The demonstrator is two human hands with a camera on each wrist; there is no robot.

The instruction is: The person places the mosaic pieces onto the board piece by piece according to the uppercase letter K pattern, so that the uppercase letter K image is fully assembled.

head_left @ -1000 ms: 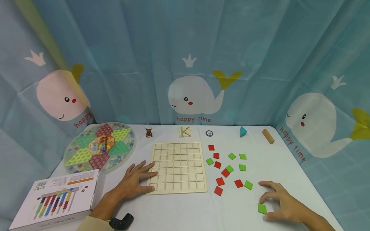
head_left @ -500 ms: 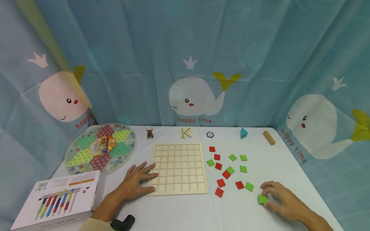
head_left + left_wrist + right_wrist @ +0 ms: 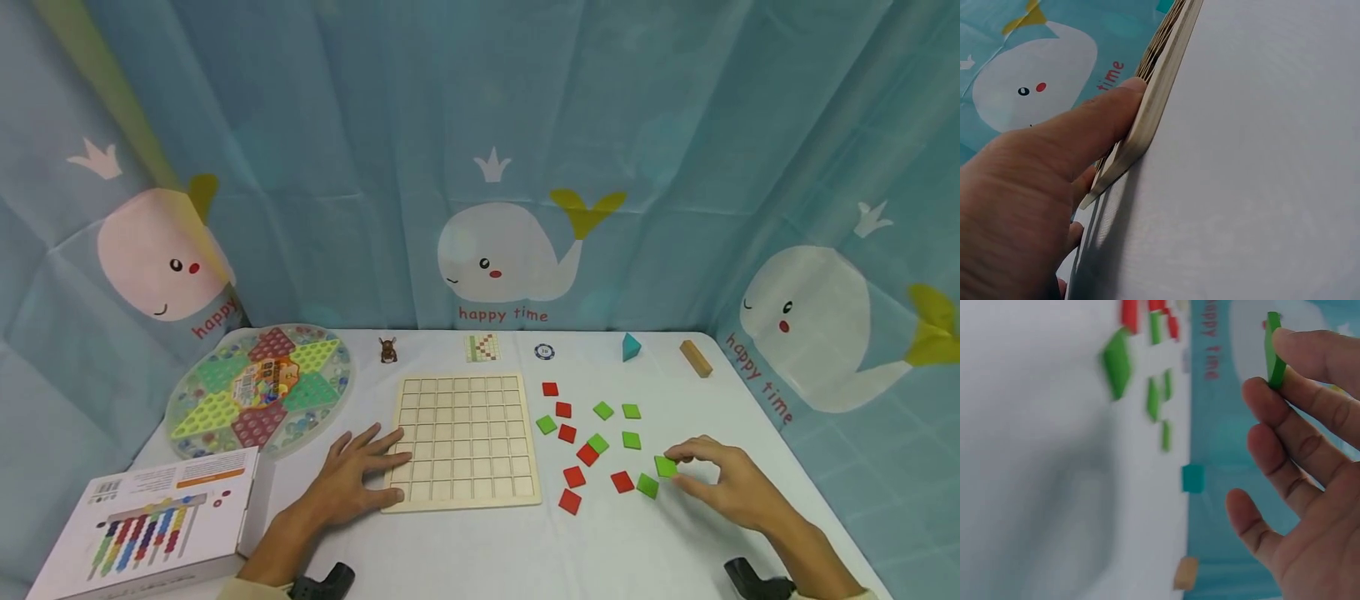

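My right hand [image 3: 731, 483] pinches a green square tile [image 3: 664, 467] between thumb and fingers, raised off the table in the right wrist view, where the held tile [image 3: 1274, 351] stands edge-on. My left hand [image 3: 352, 477] lies with spread fingers on the left edge of a wooden grid board [image 3: 465, 442]; in the left wrist view its thumb [image 3: 1110, 112] presses on the board's rim [image 3: 1154, 112]. Right of the board lie several loose red tiles [image 3: 570, 501] and green tiles [image 3: 647, 486]. One red tile [image 3: 587, 454] touches a green one [image 3: 597, 442].
At the left are a round Chinese checkers board [image 3: 262, 387] and a white box [image 3: 150, 521] with an abacus picture. Along the back stand a small brown figurine [image 3: 387, 350], a patterned card [image 3: 482, 347], a chip [image 3: 544, 352], a teal block [image 3: 631, 347] and a wooden bar [image 3: 696, 358].
My right hand has taken hold of the green tile at the lower right, lifted it and carried it up toward the other tiles. The left hand stays on the board.
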